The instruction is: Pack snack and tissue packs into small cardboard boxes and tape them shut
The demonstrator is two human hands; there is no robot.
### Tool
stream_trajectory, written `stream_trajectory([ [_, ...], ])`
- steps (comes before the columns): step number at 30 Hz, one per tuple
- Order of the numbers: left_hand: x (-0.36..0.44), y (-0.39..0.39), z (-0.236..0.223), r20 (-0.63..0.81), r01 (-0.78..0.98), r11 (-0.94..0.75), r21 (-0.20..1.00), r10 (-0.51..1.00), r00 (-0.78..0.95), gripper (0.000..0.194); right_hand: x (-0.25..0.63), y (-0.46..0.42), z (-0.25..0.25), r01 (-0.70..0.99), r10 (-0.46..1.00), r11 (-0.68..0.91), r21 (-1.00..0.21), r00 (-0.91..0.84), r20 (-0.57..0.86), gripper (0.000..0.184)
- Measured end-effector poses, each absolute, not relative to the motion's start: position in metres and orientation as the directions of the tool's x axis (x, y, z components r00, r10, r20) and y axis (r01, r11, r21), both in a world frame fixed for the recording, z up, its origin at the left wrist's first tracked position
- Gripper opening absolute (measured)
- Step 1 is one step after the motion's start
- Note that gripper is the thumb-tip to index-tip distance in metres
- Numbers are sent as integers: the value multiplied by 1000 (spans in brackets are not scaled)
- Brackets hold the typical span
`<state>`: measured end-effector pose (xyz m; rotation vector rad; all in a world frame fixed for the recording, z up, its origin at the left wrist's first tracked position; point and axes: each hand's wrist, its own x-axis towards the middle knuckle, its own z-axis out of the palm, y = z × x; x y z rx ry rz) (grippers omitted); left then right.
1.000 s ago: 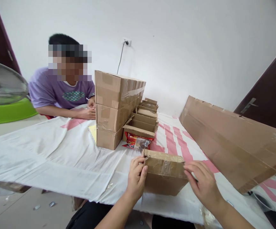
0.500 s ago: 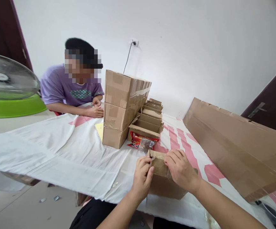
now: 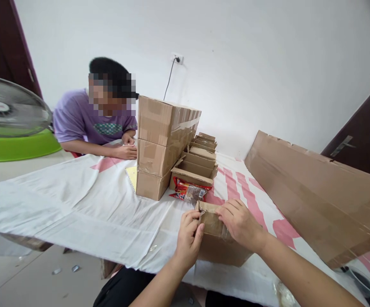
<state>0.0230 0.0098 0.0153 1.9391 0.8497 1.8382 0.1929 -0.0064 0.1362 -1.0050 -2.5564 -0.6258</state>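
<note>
A small cardboard box [image 3: 221, 249] stands near the table's front edge, with clear tape across its upper part. My left hand [image 3: 188, 238] grips its left upper corner, thumb on the near face and fingers behind. At the middle of the top edge, my right hand [image 3: 241, 225] has its fingers bent and pressed together against the taped cardboard. Whether those fingertips pinch a tape end or a flap is hidden. Just behind the box lies a red snack packet [image 3: 191, 192], leaning against an open cardboard box [image 3: 193, 172].
Stacked closed cartons [image 3: 154, 155] rise left of the open boxes. A large cardboard sheet [image 3: 313, 196] stands along the right. Across the table, a person in a purple shirt [image 3: 76, 123] leans on the white cloth [image 3: 85, 209]. A fan [image 3: 12, 106] is at far left.
My right hand has moved left from the box's right corner to the middle of its top edge. My left hand keeps its hold. The view has shifted slightly.
</note>
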Motion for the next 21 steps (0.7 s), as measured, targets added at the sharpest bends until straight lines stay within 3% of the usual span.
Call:
stream_trajectory([
  [13, 22, 9, 17, 781, 189, -765, 616, 624, -19, 20, 193, 0, 130, 648, 544, 649, 399, -761, 353, 23],
  [15, 22, 9, 18, 782, 183, -766, 616, 624, -17, 20, 196, 1, 130, 677, 558, 655, 334, -732, 391, 22],
  [18, 22, 9, 18, 779, 180, -766, 618, 626, -11, 20, 200, -1, 132, 734, 615, 665, 143, -645, 453, 18],
  [21, 23, 9, 18, 774, 185, -759, 624, 632, -14, 21, 203, -4, 136, 717, 658, 696, -29, -621, 426, 15],
])
